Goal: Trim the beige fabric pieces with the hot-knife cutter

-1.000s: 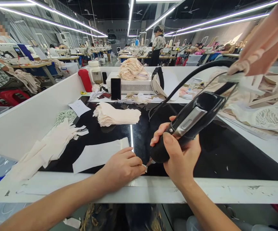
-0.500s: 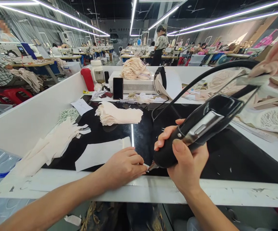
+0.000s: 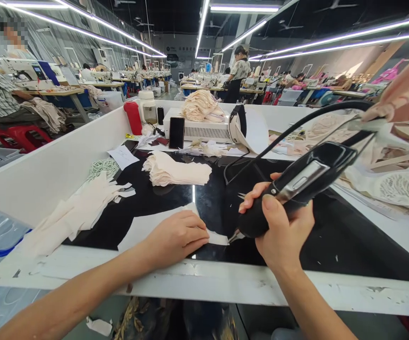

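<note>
Rows of sewing stations under long strip lights fill a garment workshop, with other people seated at the left and one standing far back. Closest is a white-edged worktable (image 3: 225,283) with a glossy black top, walled on the left by a white partition (image 3: 48,165).

On the black surface, a loose heap of pale fabric strips (image 3: 77,210) lies at the left, and a neater stack of cream fabric pieces (image 3: 176,171) sits further back near the middle. Behind that stack a white box (image 3: 200,128) carries a mound of folded cloth, with a dark phone (image 3: 176,132) leaning upright against its front and a red bottle (image 3: 132,118) to its left. Lace and cream material (image 3: 395,179) covers the right side, where another person's hand (image 3: 402,94) reaches in from the top corner.

Near the front edge lies a flat white fabric piece (image 3: 144,226). The left hand (image 3: 176,236) presses palm-down on it, fingers stretched flat toward its right end. The right hand (image 3: 278,231) is wrapped tight around a black handheld cutting tool (image 3: 296,184), whose black cord (image 3: 296,125) arcs up and away. The tool's small metal tip (image 3: 233,237) points down-left and meets the fabric's right edge, just beside the left fingertips.
</note>
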### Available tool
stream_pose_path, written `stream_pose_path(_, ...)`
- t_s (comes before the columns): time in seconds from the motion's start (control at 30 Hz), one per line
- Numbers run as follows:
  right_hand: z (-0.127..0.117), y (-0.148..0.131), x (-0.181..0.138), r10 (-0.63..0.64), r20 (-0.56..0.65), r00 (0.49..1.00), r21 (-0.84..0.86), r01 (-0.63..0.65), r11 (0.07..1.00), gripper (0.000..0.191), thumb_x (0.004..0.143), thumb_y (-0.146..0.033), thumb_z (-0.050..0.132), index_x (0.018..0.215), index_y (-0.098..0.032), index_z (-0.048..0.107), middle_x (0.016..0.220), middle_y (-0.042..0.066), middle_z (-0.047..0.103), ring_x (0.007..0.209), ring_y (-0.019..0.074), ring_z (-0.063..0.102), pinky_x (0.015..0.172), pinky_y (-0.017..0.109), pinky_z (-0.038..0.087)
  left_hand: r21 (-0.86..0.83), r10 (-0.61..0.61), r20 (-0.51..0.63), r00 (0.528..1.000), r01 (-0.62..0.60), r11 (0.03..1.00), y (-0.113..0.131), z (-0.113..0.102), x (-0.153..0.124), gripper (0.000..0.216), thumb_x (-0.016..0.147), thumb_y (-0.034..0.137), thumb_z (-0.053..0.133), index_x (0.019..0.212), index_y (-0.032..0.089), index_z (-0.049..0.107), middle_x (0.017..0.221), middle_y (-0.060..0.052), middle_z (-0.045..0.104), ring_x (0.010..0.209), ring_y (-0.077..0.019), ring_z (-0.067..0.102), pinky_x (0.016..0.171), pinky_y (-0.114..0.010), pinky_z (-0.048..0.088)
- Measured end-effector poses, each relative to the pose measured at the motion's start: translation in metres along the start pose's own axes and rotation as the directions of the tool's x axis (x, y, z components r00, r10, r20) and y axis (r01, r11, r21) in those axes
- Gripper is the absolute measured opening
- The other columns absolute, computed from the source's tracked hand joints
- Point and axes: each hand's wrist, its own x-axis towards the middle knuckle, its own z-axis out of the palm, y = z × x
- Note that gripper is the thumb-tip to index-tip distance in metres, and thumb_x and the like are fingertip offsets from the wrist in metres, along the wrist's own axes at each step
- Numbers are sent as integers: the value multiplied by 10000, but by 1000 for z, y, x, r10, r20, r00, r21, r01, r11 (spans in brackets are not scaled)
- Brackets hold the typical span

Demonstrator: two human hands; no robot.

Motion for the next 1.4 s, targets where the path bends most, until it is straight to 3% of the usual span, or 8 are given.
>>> stream_pose_path(0.2, -8, 7, 18, -36, -30, 999, -10, 36, 999, 429, 844, -397, 894, 1147, -256, 624, 790, -53, 681, 593, 137, 623, 552, 292, 564, 18, -28, 45, 999, 27, 999, -3, 3, -3, 204, 1102, 237, 622, 1004, 172, 789, 1012, -50, 781, 940, -160, 718, 900, -300, 572)
stream_pose_path(0.6, -6, 13, 21, -46, -21, 999, -1, 46, 999, 340, 861, -389, 877, 1034, -254, 617, 836, -56, 702, 602, 117, 637, 558, 273, 591, 90, 32, 18, 999, -33, 995, -3, -4, 4, 258, 1137, 227, 531, 1049, 158, 763, 1037, -66, 766, 954, -165, 716, 866, -275, 584)
stream_pose_path(0.9, -5, 15, 21, -64, -11, 998, 1, 64, 998, 295, 872, -377, 872, 946, -258, 612, 816, -50, 707, 575, 119, 629, 555, 280, 583, 78, 155, 167, 974, -170, 982, -10, 8, 25, 258, 1133, 195, 509, 1176, 157, 761, 1131, -86, 781, 994, -163, 748, 893, -259, 617)
stream_pose_path(1.13, -5, 15, 22, -53, -4, 999, -12, 53, 999, 308, 876, -406, 862, 941, -258, 601, 781, -56, 697, 568, 122, 623, 558, 281, 562, 50, 136, 170, 976, -146, 988, -21, 4, 19, 267, 1137, 226, 522, 1165, 162, 780, 1125, -87, 781, 982, -171, 744, 896, -279, 621)
stream_pose_path(1.4, -6, 17, 23, -61, -5, 998, -17, 61, 998, 333, 868, -450, 870, 937, -265, 602, 781, -48, 701, 568, 132, 617, 544, 290, 567, 33, 105, 172, 979, -112, 993, -17, 0, 22, 286, 1146, 249, 509, 1168, 162, 780, 1092, -67, 779, 943, -174, 734, 849, -274, 594)
